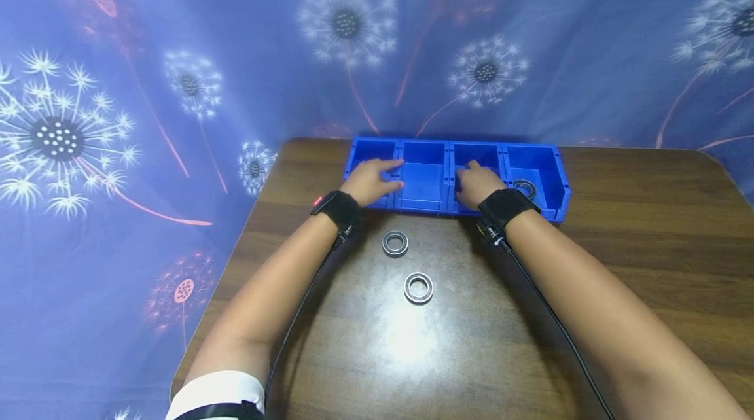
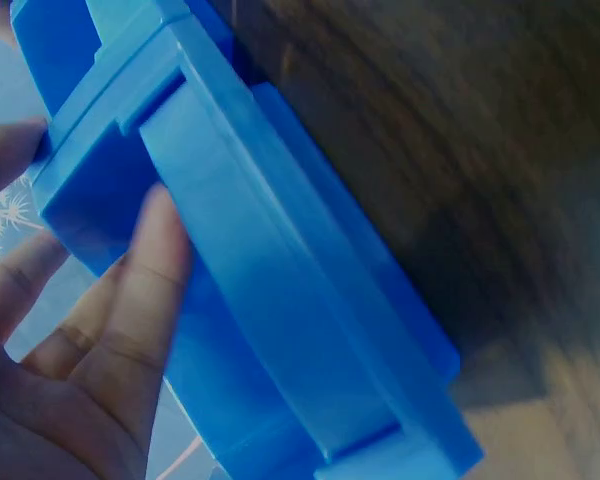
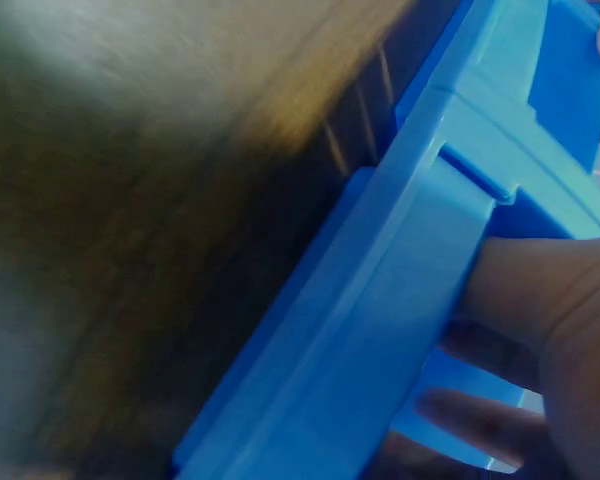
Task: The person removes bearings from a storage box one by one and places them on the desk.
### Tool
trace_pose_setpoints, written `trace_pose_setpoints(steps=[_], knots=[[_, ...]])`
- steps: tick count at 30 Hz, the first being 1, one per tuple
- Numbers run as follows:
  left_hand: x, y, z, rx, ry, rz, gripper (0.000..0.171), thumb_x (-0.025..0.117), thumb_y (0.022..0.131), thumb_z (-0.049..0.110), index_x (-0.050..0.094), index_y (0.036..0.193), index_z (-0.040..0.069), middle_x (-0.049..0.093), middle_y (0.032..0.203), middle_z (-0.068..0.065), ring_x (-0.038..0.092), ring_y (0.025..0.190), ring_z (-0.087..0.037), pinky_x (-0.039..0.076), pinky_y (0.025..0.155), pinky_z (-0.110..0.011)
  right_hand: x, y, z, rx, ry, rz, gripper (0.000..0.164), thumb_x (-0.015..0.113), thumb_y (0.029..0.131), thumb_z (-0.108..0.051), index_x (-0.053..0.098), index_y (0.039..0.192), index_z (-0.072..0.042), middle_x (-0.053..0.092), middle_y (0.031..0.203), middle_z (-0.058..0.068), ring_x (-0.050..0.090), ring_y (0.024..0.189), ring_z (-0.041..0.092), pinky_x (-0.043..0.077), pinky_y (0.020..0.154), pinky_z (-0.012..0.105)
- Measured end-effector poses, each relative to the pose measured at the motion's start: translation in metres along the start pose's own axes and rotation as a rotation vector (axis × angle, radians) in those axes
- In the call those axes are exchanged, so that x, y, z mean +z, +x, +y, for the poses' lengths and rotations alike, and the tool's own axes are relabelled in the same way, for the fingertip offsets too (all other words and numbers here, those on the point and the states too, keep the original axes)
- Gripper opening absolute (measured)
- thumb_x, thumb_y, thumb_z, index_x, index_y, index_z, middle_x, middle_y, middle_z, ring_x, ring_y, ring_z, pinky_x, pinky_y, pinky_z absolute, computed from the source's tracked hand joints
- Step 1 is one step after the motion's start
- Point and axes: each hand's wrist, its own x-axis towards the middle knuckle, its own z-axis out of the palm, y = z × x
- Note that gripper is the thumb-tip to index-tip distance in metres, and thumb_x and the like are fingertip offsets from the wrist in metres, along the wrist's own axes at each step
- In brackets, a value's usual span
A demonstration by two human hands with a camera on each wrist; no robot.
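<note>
My left grip (image 1: pixel 371 182), released, spreads at the bin row (image 1: pixel 423 205), perhaps steadying it; whether my right grip (image 1: pixel 477 186), inside, grasps anything, I can't tell.

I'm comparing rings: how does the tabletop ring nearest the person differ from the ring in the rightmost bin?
The nearest ring lies on the tabletop; the binned ring is inside the rightmost bin. The nearest ring looks brighter, the binned ring darker. In the head view, the nearest ring shows whole, while the wrist strap seems to cover part of the binned ring. Both are round.
</note>
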Motion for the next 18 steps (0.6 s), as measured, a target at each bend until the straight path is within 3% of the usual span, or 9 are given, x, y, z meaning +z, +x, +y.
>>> trace_pose_setpoints(steps=[2,4,7,9,10,13,18], knots=[[0.002,0.000,0.003,-0.015,-0.019,-0.002,0.060,0.066,0.088,0.045,0.046,0.142,0.030,0.050,0.141,0.000,0.054,0.117,-0.018,0.038,0.103,-0.038,0.001,0.003,0.003,0.003,-0.011,0.001,0.046,0.064,0.083,-0.009,0.055,0.125,0.008,0.051,0.120,0.034,0.055,0.104,0.049,0.045,0.088,0.058],[0.002,-0.001,0.006,-0.029,-0.048,-0.005,0.060,0.066,0.088,0.045,0.046,0.142,0.029,0.049,0.142,0.000,0.058,0.112,-0.019,0.039,0.101,-0.037,0.003,0.005,0.006,0.007,0.000,0.018,0.041,0.064,0.082,-0.006,0.058,0.121,0.007,0.056,0.112,0.032,0.056,0.101,0.047,0.046,0.085,0.058],[0.002,-0.003,0.007,-0.035,-0.107,-0.011,0.060,0.067,0.088,0.042,0.046,0.143,0.027,0.050,0.141,-0.003,0.066,0.085,-0.020,0.049,0.083,-0.036,0.005,0.006,0.008,0.010,0.014,0.041,0.042,0.064,0.083,-0.007,0.057,0.123,0.006,0.058,0.111,0.031,0.056,0.103,0.047,0.045,0.087,0.058],[0.002,-0.005,0.005,-0.036,-0.141,-0.012,0.061,0.067,0.088,0.039,0.045,0.143,0.026,0.051,0.139,-0.005,0.064,0.064,-0.020,0.050,0.065,-0.034,0.002,0.003,0.007,0.003,0.030,0.067,0.044,0.066,0.084,-0.010,0.056,0.125,0.004,0.057,0.111,0.030,0.055,0.103,0.046,0.045,0.087,0.057],[0.002,-0.005,0.004,-0.035,-0.148,-0.008,0.061,0.067,0.088,0.038,0.045,0.143,0.025,0.052,0.138,-0.005,0.064,0.063,-0.020,0.050,0.059,-0.034,-0.002,0.000,0.005,0.001,0.040,0.083,0.045,0.067,0.084,-0.012,0.056,0.125,0.003,0.057,0.112,0.029,0.055,0.103,0.046,0.045,0.087,0.057],[0.001,-0.007,0.001,-0.037,-0.151,0.003,0.060,0.067,0.088,0.038,0.045,0.143,0.026,0.052,0.137,-0.005,0.063,0.059,-0.020,0.048,0.048,-0.034,-0.022,-0.018,-0.004,-0.018,0.088,0.135,0.048,0.069,0.083,-0.014,0.056,0.127,-0.001,0.055,0.117,0.027,0.054,0.106,0.044,0.044,0.089,0.057],[0.001,-0.007,-0.001,-0.055,-0.151,-0.008,0.062,0.067,0.087,0.046,0.044,0.143,0.033,0.050,0.140,-0.002,0.058,0.056,-0.020,0.047,0.048,-0.033,-0.047,-0.066,-0.022,-0.105,0.157,0.159,0.048,0.073,0.082,-0.015,0.059,0.127,-0.004,0.057,0.116,0.019,0.057,0.102,0.034,0.049,0.084,0.050]])
